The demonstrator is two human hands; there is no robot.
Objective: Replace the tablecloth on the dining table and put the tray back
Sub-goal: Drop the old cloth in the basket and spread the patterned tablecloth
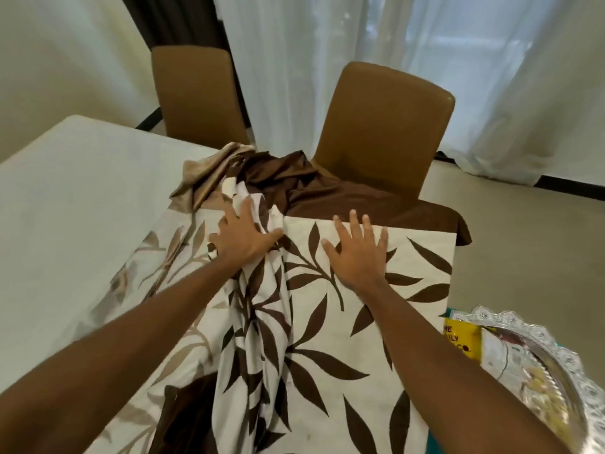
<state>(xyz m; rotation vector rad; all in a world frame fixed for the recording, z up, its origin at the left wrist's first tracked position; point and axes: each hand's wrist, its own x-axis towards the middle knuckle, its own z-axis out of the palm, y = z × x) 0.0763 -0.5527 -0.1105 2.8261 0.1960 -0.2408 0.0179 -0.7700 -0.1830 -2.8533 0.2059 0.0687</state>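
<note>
At 4 o'clock, nearest us, the tray (pixel 553 348) sits to the side of the leaf cloth (pixel 327 371), by a yellow book (pixel 461 339). The cloth covers the tabletop (pixel 65 208) before us, with a bunched ridge running toward 12 o'clock. Our left grip (pixel 244 239) lies released, fingers spread, on that ridge. Our right grip (pixel 358 253) lies flat and released at 1 o'clock, near the far hem. We judge smoothing is the step: sweep both palms outward toward 9 and 3, keeping the hem square. Beyond it, the heaped brown cloth (pixel 327 191) could snag
</note>
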